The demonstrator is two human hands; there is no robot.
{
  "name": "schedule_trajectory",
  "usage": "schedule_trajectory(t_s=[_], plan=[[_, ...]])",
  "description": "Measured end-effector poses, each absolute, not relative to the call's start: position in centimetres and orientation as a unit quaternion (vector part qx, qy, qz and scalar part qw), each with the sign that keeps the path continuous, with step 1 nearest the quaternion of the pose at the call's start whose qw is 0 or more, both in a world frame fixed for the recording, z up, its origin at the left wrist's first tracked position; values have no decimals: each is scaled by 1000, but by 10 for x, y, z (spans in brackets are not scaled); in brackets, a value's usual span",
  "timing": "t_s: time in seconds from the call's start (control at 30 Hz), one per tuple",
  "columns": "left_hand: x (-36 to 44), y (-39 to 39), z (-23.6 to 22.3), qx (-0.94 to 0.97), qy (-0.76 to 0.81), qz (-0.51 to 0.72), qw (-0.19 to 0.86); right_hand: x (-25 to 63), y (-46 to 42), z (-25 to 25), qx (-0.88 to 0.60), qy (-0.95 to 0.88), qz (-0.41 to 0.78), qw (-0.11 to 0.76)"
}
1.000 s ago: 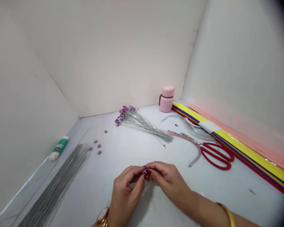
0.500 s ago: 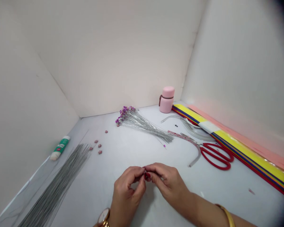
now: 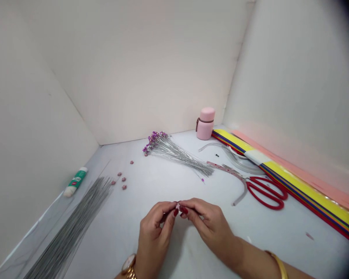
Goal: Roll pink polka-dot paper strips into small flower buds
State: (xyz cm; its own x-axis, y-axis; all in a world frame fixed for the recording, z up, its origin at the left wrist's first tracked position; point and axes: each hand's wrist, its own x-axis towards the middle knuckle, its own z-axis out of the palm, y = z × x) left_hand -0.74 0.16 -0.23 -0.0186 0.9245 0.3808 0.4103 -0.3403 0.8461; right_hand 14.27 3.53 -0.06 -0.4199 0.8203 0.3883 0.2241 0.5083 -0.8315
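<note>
My left hand (image 3: 157, 223) and my right hand (image 3: 207, 217) meet at the front middle of the table, fingertips nearly touching. Both are closed in a pinch around a tiny pale pink piece (image 3: 178, 206); fingertips and red nails hide most of it, so its kind does not show. Left of the hands lie several small pinkish star-shaped pieces (image 3: 124, 187). A bundle of bare grey wires (image 3: 72, 224) runs along the left side. Beyond the hands rests a bunch of silvery wires (image 3: 178, 153) with purple flower-like heads (image 3: 155, 138).
Red-handled scissors (image 3: 266, 192) lie to the right beside a curved clear strip (image 3: 241, 186). A pink bottle (image 3: 205, 124) stands at the back. Coloured paper strips (image 3: 285, 176) line the right wall. A green-and-white glue stick (image 3: 75, 182) lies by the left wall.
Both hands have shifted slightly upward in view. The thumbs have drawn a little apart, and a bit of the pale pink piece now shows between the fingertips.
</note>
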Motion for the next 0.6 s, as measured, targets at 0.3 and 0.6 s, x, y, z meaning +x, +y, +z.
schedule_trajectory(t_s=[0.3, 0.6], plan=[[-10, 4, -9, 622, 524, 498, 300, 145, 40, -4, -362, -763, 377, 381], [-10, 3, -6, 656, 536, 460, 267, 145, 40, 0, -378, -772, 348, 374]])
